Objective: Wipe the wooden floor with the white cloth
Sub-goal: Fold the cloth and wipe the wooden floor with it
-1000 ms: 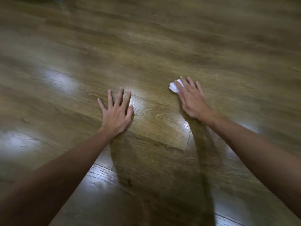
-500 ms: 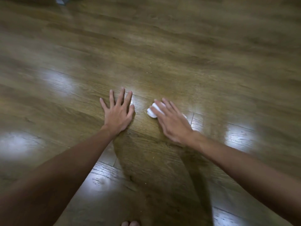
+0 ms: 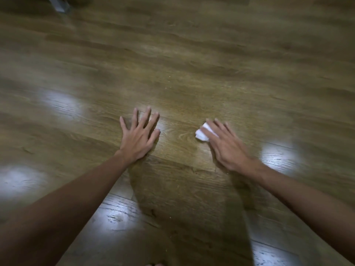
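The wooden floor (image 3: pixel 192 60) of glossy brown planks fills the view. My left hand (image 3: pixel 138 138) lies flat on it with fingers spread, holding nothing. To its right, my right hand (image 3: pixel 223 145) presses a small crumpled white cloth (image 3: pixel 201 133) against the floor. Most of the cloth is hidden under the fingers; only its left end sticks out. The right hand is blurred by motion.
Bright light reflections sit on the planks at the left (image 3: pixel 61 102), the lower middle and the right (image 3: pixel 278 156). A pale object (image 3: pixel 59 4) shows at the top left edge. Toes (image 3: pixel 155 264) peek in at the bottom edge.
My right hand slid the cloth from the far right in towards the left hand, then back out to the right. The left hand stayed planted.
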